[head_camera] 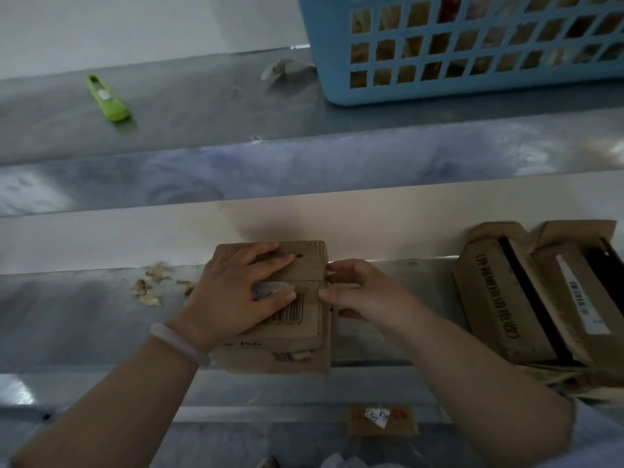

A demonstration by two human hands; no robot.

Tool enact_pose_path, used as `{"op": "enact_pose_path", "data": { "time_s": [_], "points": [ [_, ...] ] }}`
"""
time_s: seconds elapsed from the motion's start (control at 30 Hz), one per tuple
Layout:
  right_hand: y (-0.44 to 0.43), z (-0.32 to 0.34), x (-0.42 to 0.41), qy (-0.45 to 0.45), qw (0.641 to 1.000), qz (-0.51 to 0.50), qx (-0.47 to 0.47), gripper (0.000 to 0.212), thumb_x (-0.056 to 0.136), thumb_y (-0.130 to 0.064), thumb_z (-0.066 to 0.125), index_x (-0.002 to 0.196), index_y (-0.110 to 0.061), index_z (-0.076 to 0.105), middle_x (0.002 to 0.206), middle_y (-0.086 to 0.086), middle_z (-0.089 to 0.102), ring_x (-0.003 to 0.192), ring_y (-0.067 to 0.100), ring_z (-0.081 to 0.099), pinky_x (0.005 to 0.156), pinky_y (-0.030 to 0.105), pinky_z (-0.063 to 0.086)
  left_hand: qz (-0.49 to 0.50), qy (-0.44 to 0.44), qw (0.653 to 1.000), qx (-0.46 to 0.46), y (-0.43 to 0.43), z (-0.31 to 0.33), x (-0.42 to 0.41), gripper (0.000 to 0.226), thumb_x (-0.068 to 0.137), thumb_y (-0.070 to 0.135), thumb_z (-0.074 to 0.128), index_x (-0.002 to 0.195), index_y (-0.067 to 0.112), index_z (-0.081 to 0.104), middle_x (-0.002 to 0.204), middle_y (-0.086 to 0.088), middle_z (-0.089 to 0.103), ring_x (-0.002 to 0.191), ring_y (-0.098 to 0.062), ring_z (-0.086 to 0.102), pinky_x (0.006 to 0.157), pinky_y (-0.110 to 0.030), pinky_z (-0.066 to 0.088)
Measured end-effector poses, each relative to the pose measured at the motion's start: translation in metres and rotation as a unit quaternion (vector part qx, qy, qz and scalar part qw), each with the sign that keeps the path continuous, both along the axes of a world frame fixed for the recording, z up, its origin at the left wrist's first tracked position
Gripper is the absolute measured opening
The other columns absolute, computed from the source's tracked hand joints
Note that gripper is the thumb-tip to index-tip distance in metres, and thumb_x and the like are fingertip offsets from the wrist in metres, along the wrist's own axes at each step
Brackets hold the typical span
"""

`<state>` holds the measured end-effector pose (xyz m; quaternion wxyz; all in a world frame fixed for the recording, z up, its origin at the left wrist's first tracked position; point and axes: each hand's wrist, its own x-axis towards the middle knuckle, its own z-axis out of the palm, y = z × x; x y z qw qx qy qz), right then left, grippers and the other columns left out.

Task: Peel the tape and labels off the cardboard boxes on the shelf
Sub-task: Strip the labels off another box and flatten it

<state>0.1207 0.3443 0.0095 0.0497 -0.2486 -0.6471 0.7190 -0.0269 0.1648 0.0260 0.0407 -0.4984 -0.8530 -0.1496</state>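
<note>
A small brown cardboard box [305, 336] with a barcode printed on top sits on the metal shelf [84, 315]. My left hand [236, 288] lies flat on its top with fingers spread, and a crumpled piece of peeled tape or label [270, 289] shows under those fingers. My right hand [358, 292] is at the box's right edge, its thumb and fingertips pinching at the tape along the seam. Whether tape is lifted there is too small to tell.
Torn tape scraps [148, 292] lie on the shelf left of the box. Two opened cardboard boxes [540, 298] stand at the right. On the upper shelf are a green utility knife [107, 97], a crumpled scrap [280, 70] and a blue plastic basket [472, 52]. A small labelled box [381, 420] lies below.
</note>
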Motion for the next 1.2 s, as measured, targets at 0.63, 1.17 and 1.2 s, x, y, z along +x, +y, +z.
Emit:
{"op": "enact_pose_path", "data": {
  "time_s": [0.63, 1.17, 1.2],
  "points": [
    [-0.004, 0.006, 0.005, -0.009, 0.994, -0.019, -0.107, 0.033, 0.089, -0.001, 0.062, 0.111, -0.025, 0.064, 0.101, -0.011, 0.074, 0.088, 0.007, 0.071, 0.066, 0.029, 0.058, 0.066, -0.331, 0.937, 0.090, -0.074, 0.004, -0.022, 0.066, 0.074, 0.059, 0.068, 0.134, 0.046, 0.043, 0.149, 0.033, 0.019, 0.131, 0.021, 0.021, 0.094, -0.003, 0.037],
    [-0.017, 0.000, 0.001, -0.006, 0.996, -0.069, -0.061, 0.037, 0.087, -0.007, 0.066, 0.117, -0.028, 0.062, 0.115, -0.008, 0.069, 0.101, 0.011, 0.067, 0.081, 0.037, 0.056, 0.147, -0.066, 0.987, 0.025, -0.074, 0.009, 0.000, 0.062, 0.082, 0.063, 0.035, 0.124, 0.028, 0.064, 0.135, 0.008, 0.056, 0.113, -0.019, 0.061, 0.097, -0.034, 0.048],
    [-0.018, 0.000, 0.002, -0.002, 0.996, -0.069, -0.055, 0.036, 0.088, -0.009, 0.066, 0.117, -0.030, 0.062, 0.115, -0.009, 0.069, 0.102, 0.011, 0.067, 0.087, 0.038, 0.055, 0.153, -0.049, 0.987, 0.020, -0.072, 0.011, 0.001, 0.065, 0.081, 0.062, 0.031, 0.124, 0.027, 0.064, 0.133, 0.006, 0.058, 0.115, -0.019, 0.060, 0.097, -0.033, 0.046]
  ]
}}
